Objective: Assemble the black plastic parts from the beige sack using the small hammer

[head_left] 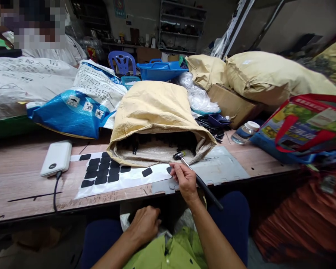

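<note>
My right hand (pixel 184 179) is closed round the black handle of a small hammer (pixel 196 177), whose metal head rests near the mouth of an open tan sack (pixel 154 112). Black parts lie inside the sack's opening. My left hand (pixel 144 224) is low by my lap, below the table edge, fingers curled on a white plastic bag (pixel 124 221); what it grips I cannot make out. A white sheet (pixel 120 183) with black rounded square pads (pixel 100 172) lies flat on the wooden table (pixel 19 186), left of my right hand.
A white power bank (pixel 56 157) with a cable lies at left. Blue-and-white sacks (pixel 81 108), tan sacks (pixel 268 76), a cardboard box (pixel 232 104), a blue basket (pixel 161 70), a plastic jar (pixel 245 131) and a red-handled bag (pixel 305 127) crowd the table. Another person sits at far left.
</note>
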The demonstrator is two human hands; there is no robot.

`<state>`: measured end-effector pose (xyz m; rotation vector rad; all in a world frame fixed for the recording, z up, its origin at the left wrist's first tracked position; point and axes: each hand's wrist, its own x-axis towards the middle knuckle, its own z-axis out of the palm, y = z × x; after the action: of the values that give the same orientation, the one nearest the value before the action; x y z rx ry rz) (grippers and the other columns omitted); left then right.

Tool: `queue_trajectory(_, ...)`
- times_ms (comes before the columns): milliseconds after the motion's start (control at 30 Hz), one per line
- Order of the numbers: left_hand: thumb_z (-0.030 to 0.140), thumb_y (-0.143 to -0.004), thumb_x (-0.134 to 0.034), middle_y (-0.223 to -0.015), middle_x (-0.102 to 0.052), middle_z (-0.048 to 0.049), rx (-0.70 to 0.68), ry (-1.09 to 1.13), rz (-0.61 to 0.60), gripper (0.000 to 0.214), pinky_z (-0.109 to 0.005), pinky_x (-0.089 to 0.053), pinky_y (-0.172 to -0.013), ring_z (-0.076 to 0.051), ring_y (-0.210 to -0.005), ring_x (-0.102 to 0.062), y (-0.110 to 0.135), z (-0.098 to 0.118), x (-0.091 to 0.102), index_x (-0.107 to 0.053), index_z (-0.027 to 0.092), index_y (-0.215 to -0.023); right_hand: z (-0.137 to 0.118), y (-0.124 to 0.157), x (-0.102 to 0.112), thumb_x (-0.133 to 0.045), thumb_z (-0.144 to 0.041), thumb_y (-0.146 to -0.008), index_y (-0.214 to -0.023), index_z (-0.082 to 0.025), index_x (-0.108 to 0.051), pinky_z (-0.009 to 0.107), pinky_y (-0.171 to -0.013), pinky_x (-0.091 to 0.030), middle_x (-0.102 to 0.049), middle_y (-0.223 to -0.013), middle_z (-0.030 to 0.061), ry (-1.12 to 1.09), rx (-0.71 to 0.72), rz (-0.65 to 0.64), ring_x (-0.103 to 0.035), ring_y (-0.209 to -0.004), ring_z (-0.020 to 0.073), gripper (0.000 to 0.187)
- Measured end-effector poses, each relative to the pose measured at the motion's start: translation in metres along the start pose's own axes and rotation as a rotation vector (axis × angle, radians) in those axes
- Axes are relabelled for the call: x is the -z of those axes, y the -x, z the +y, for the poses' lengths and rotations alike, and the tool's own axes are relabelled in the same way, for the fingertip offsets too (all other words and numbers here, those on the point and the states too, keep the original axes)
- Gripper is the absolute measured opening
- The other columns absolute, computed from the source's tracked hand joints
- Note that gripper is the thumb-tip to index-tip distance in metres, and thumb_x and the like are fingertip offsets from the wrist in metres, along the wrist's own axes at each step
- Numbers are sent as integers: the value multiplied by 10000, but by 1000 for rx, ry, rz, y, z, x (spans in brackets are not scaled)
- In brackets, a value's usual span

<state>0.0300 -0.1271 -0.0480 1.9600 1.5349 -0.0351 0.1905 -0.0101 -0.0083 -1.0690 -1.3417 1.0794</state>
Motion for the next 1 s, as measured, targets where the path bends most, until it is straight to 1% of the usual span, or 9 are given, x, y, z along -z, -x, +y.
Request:
queue_trajectory(67,238,-856,-604,-974,-775,-115,32,-17,-35,186,-352,-479,-750,-305,-944,-733,-2,-2,-1,-749,218,-970,1,1,0,-571,-506,-979,-966,-172,-771,242,-560,-438,-635,-690,10,24,18,-10,-520,-586,118,389)
queue_trajectory(133,270,-858,-630,-985,-777,-87,-53,39,2,176,-336,-480,-762,-284,-947,-730,0,3,13,-752,244,-981,1,1,0,-564,-498,-983,-971,-173,-771,241,-557,-440,-632,-682,6,29,24,-12,-519,-580,116,385)
queue_trajectory(267,376,-947,-577,-918,-775,-26,-158,169,275,201,-295,-472,-748,-212,-862,-705,-6,10,82,-751,275,-936,1,2,-1,-555,-486,-988,-978,-174,-772,242,-551,-440,-628,-676,2,41,33,-5,-517,-573,116,380)
queue_trajectory(400,434,-942,-582,-1007,-755,-85,204,-2,806,290,-335,-488,-770,-256,-900,-692,-46,-14,151,-734,220,-1067,1,2,-1,-556,-457,-994,-943,-180,-777,252,-572,-448,-638,-677,5,92,79,0,-528,-579,123,359)
queue_trajectory(500,535,-946,-537,-1058,-736,-189,466,-127,854,455,-411,-510,-795,-354,-980,-694,-78,-39,177,-733,144,-1072,2,2,0,-554,-449,-996,-821,-181,-767,262,-592,-465,-663,-696,24,121,103,-4,-569,-607,138,385)
queue_trajectory(600,590,-931,-522,-1003,-739,-240,615,-141,726,542,-449,-514,-783,-403,-959,-704,-95,-51,180,-758,112,-1024,3,1,1,-553,-440,-999,-804,-182,-763,264,-594,-472,-682,-721,35,117,108,-9,-599,-630,148,386)
queue_trajectory(767,522,-932,-541,-1029,-750,-178,549,-169,733,410,-419,-495,-764,-376,-971,-698,-90,-58,172,-761,180,-978,3,2,1,-557,-432,-999,-865,-178,-778,263,-592,-466,-681,-717,34,104,110,-2,-595,-631,146,363)
queue_trajectory(867,473,-934,-573,-996,-733,-133,393,-187,855,323,-385,-476,-763,-331,-965,-670,-79,-55,164,-732,193,-953,3,2,1,-562,-435,-996,-908,-177,-779,258,-590,-454,-662,-699,22,82,101,0,-561,-608,133,348)
queue_trajectory(1000,449,-953,-607,-908,-700,-62,1,-102,937,258,-342,-455,-792,-242,-892,-625,-66,-31,140,-690,207,-918,3,0,2,-565,-444,-984,-1007,-173,-760,250,-576,-444,-642,-710,11,0,68,74,-517,-583,119,334)
